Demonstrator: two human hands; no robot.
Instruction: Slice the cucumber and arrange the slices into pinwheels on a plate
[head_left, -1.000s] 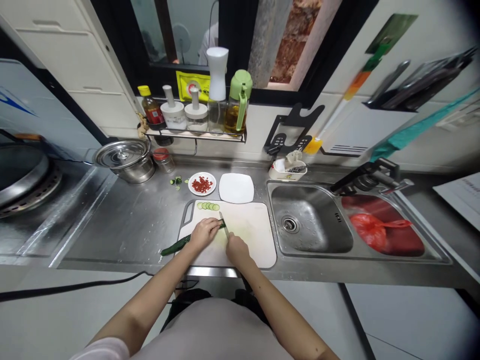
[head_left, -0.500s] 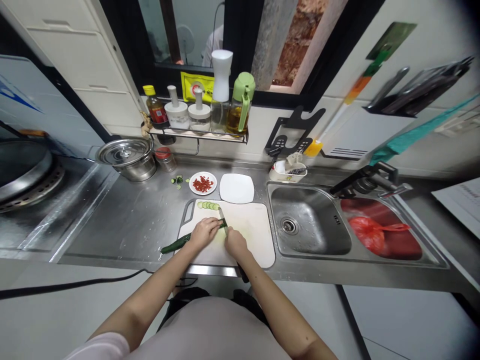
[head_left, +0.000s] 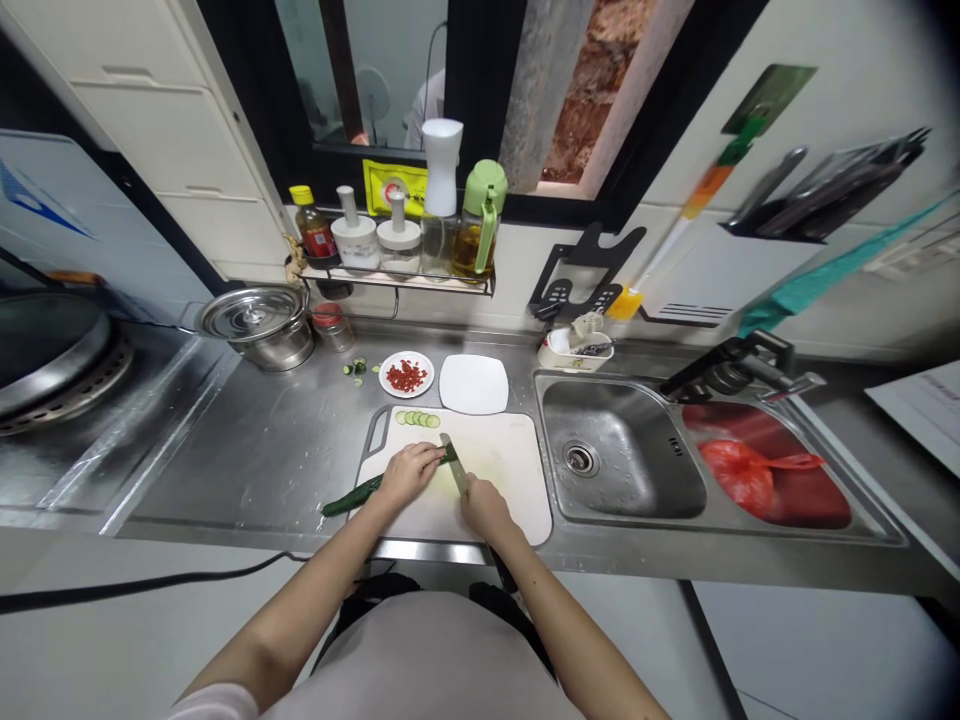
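Note:
A white cutting board (head_left: 502,470) lies on the steel counter in front of me. My left hand (head_left: 407,473) is closed on a dark green cucumber (head_left: 351,497) that lies across the board's left edge. My right hand (head_left: 486,507) is wrapped round the handle of a knife (head_left: 452,460), whose blade stands at the cucumber's cut end. Several cucumber slices (head_left: 418,419) lie in a row at the board's far left corner.
Behind the board sit a small plate of red chopped bits (head_left: 406,375) and a white square plate (head_left: 473,384). A lidded steel pot (head_left: 257,322) stands at the left, a double sink (head_left: 622,455) with a red bag (head_left: 739,474) at the right. A condiment shelf (head_left: 397,272) hangs on the wall.
The knife and my right hand have shifted slightly toward me along the cucumber's end. My left hand keeps its hold; the camera view has tilted a little.

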